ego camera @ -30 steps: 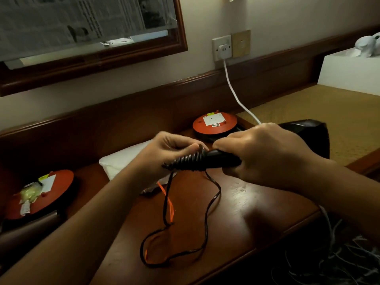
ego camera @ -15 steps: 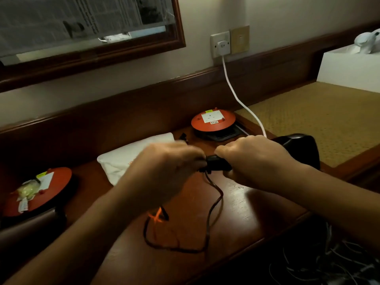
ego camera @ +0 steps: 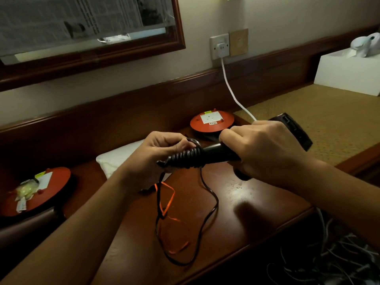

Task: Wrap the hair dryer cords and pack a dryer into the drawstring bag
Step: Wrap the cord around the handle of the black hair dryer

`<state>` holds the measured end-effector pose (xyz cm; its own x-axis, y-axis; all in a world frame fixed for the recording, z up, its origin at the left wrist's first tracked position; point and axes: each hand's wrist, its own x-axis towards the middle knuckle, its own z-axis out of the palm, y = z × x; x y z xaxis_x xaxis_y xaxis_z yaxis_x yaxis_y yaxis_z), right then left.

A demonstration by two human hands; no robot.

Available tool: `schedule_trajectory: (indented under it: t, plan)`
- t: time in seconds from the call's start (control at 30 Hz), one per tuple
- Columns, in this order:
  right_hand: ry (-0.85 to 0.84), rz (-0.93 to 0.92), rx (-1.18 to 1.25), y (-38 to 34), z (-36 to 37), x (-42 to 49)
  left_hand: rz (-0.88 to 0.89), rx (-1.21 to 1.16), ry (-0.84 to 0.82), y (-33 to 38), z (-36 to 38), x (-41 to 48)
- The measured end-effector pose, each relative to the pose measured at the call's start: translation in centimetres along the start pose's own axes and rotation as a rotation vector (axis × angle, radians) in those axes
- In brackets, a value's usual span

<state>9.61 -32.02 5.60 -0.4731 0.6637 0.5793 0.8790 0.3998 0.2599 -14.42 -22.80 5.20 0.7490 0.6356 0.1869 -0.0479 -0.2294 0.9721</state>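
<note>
Here the right hand grips the black hair dryer by its handle above the wooden desk. The left hand curls round the cord coiled on the handle's end; its slack loops down onto the desk, across an orange ribbon.

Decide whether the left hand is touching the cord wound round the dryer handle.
Touching. Head view shows the left hand gripping the cord coiled on the dryer handle.

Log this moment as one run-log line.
step: wrapping | right hand: grips hair dryer | left hand: holds cord at coiled handle | slack: looped on desk
</note>
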Motion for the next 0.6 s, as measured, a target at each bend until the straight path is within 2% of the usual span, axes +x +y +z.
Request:
schedule_trajectory:
  t: [0.17, 0.23, 0.27, 0.33, 0.43, 0.47, 0.53, 0.6]
  plan:
    - [0.044, -0.044, 0.076, -0.1, -0.1, -0.3, -0.124, -0.2, 0.031, -3.1, 2.4, -1.1]
    - [0.052, -0.009, 0.067, -0.3, -0.1, 0.1, -0.201, -0.22, 0.032, -3.5, 4.0, -1.7]
    - [0.05, 0.029, 0.045, -0.3, -0.1, 0.4, -0.235, -0.14, 0.043, -3.3, 5.0, -2.1]
    - [0.013, 0.127, -0.032, 0.0, 0.4, 1.0, -0.255, 0.217, 0.086, -2.5, 6.4, -3.0]
    - [-0.078, 0.207, -0.117, 0.5, 1.1, 1.3, -0.014, 0.923, 0.121, -0.7, 6.4, -4.3]
    - [-0.117, 0.199, -0.127, 0.4, 1.2, 1.3, 0.09, 1.087, 0.134, 0.2, 5.9, -4.5]
    - [-0.192, 0.124, -0.114, 0.0, 1.5, 1.3, 0.26, 1.24, 0.182, 2.0, 4.6, -4.0]
    - [-0.218, 0.016, -0.084, -0.5, 1.2, 1.5, 0.365, 1.277, 0.196, 3.7, 3.2, -2.9]
